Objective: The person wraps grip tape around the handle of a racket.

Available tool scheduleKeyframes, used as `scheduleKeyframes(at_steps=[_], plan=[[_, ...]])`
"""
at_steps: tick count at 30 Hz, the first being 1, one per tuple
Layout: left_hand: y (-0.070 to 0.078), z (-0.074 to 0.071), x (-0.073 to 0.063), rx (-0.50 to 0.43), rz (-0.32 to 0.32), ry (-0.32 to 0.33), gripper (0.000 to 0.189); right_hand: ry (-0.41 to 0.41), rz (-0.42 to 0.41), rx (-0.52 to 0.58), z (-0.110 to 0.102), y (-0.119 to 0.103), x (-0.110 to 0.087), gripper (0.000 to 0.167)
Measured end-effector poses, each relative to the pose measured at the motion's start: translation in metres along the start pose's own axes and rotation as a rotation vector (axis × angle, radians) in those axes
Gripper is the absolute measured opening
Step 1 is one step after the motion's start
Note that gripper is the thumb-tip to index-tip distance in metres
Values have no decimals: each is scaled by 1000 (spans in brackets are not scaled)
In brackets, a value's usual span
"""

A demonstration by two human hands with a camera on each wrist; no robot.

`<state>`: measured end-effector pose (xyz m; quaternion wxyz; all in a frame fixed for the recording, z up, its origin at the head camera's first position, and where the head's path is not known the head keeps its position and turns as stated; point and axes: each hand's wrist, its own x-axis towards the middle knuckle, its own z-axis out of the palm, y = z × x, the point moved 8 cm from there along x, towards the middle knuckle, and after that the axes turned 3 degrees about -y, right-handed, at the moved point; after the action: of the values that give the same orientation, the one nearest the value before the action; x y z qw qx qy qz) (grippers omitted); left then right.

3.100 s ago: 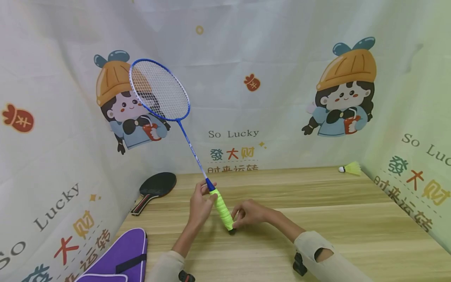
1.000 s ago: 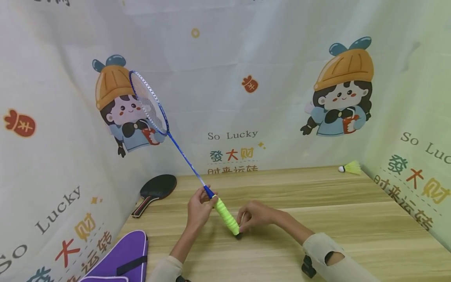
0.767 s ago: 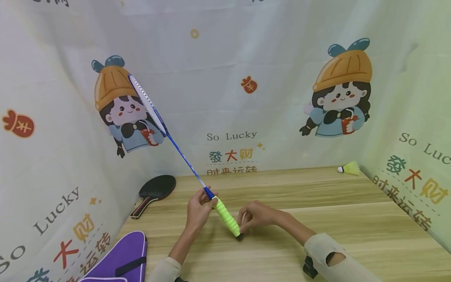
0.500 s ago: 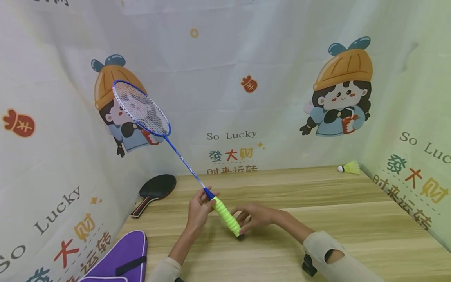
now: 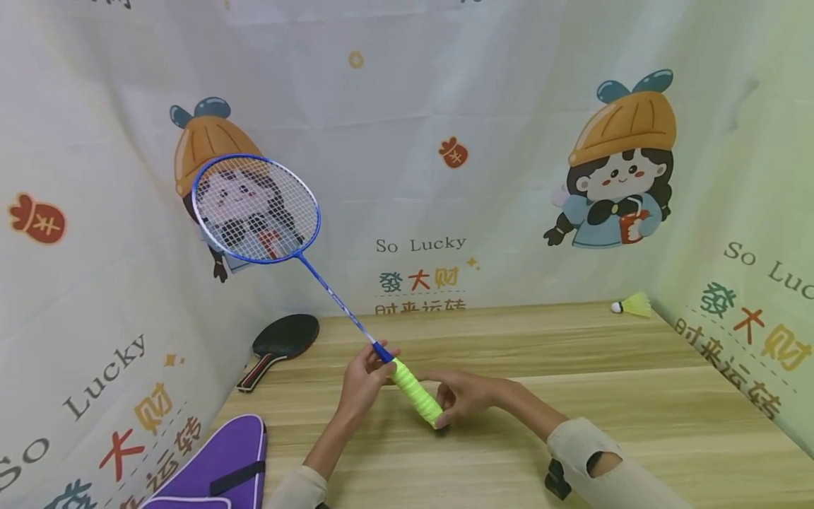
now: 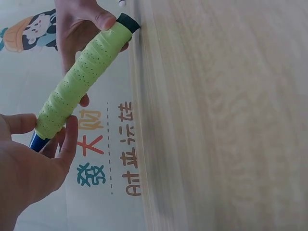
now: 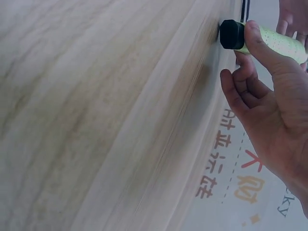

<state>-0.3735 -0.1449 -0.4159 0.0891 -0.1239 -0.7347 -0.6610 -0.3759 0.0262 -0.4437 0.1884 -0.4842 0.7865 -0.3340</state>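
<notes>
A blue and white badminton racket (image 5: 343, 307) is held tilted above the table, its strung head up and to the left. Around its handle is a yellow-green perforated overgrip (image 6: 79, 79), ending at a black butt cap (image 7: 232, 34). My left hand (image 5: 364, 382) pinches the handle between thumb and fingers where the blue cone meets the wrap. Near the butt end, my right hand (image 5: 467, 396) has its thumb on the wrap and fingers behind the handle. In the right wrist view, the outer fingers of that hand curl loosely below the handle.
A black table tennis bat (image 5: 286, 338) lies on the wooden table (image 5: 540, 367) at the left. Nearer the front left is a purple bag (image 5: 235, 452) with white piping. A yellow shuttlecock (image 5: 632, 305) lies at the back right. Printed cloth (image 5: 407, 106) encloses the table.
The racket has rolled about its shaft: its head turned edge-on, then came round to face the camera. It leans further left and lower, and its butt has shifted slightly right with the right hand.
</notes>
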Motion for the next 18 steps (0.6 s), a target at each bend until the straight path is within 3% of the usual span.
scheduleKeyframes(at_steps=[6, 10, 14, 18], plan=[[0, 3, -1, -9, 3, 19, 47, 27, 57, -11, -5, 4, -11, 73], [2, 11, -1, -58, 10, 29, 44, 54, 72, -95, -9, -2, -14, 63], [4, 25, 1, -121, 31, 5, 42, 183, 56, -237, -19, -17, -13, 53], [5, 34, 4, -124, 32, -20, 44, 304, 56, -401, -27, -29, -13, 49]])
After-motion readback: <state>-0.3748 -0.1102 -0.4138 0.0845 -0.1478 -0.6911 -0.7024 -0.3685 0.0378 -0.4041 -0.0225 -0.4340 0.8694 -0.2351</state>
